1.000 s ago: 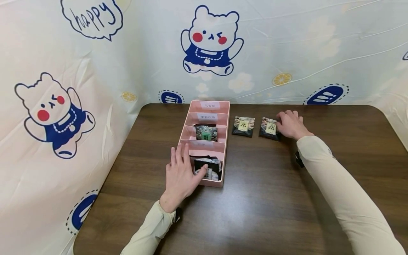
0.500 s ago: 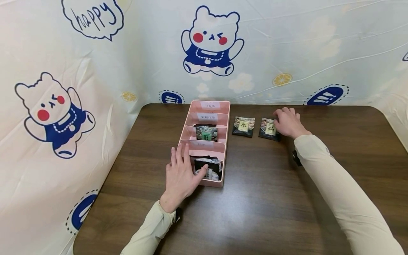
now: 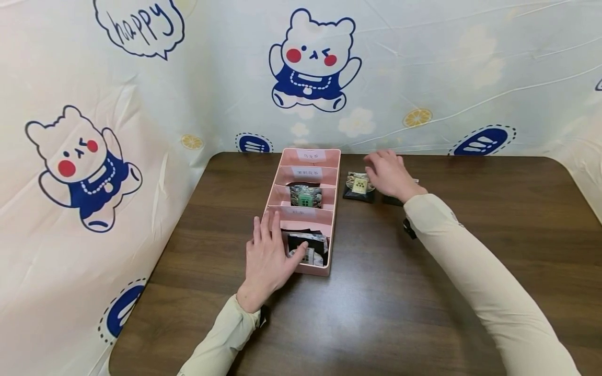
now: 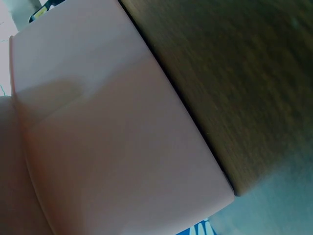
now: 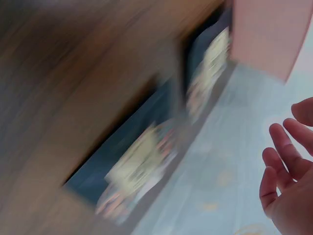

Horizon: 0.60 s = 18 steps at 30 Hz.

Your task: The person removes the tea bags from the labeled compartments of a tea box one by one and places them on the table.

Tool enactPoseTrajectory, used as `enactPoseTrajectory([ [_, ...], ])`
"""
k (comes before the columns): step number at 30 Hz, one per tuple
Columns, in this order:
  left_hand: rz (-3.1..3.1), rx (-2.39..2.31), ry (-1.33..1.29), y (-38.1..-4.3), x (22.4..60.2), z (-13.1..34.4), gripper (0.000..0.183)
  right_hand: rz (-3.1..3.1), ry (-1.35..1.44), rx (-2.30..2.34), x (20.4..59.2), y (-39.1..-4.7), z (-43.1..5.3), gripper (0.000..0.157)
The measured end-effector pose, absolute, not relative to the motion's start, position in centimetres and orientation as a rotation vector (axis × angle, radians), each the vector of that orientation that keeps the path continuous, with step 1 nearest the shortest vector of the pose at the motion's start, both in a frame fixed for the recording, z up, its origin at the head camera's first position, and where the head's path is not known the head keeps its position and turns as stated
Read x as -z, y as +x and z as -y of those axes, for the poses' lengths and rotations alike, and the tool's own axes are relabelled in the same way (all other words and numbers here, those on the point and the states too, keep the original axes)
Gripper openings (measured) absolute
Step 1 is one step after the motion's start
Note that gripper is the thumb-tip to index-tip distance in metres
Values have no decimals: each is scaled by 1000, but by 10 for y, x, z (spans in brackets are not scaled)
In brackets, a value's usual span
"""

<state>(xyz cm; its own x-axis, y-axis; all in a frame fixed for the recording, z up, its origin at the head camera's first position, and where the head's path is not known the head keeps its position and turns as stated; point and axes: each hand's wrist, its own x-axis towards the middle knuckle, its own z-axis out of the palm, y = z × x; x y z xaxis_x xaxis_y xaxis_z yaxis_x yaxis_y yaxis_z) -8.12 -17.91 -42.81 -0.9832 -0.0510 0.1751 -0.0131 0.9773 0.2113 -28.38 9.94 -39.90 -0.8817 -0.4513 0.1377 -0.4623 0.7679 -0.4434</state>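
My left hand rests on a pink divided box, its fingers spread over the left rim and its thumb over the front compartment. Black sachets stand in that compartment, partly under the thumb. My right hand hovers over the table between two flat tea sachets with yellow-green labels, fingers loosely bent and holding nothing. The left sachet shows nearly whole beside the box; the right one is mostly hidden under the hand. In the right wrist view both sachets, the nearer sachet included, lie blurred on the tabletop.
A paper label with handwriting marks a rear compartment of the box. Another sachet with a green label stands in a middle compartment. Behind the brown wooden table hangs a pale cloth printed with bears.
My right hand has left the right sachet and moved leftward toward the left one. Both sachets stay where they lay. The left hand has not moved on the box.
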Motion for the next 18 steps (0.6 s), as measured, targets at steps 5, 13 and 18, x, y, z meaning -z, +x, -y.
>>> enactPoseTrajectory([
  [5, 2946, 309, 51, -81, 429, 180, 96, 2804, 910, -795, 389, -274, -65, 31],
  [13, 2940, 296, 53, -81, 431, 181, 96, 2703, 1147, -815, 391, -261, -26, 26],
  [18, 2933, 282, 49, -81, 430, 181, 96, 2787, 1231, -747, 395, -257, -14, 29],
])
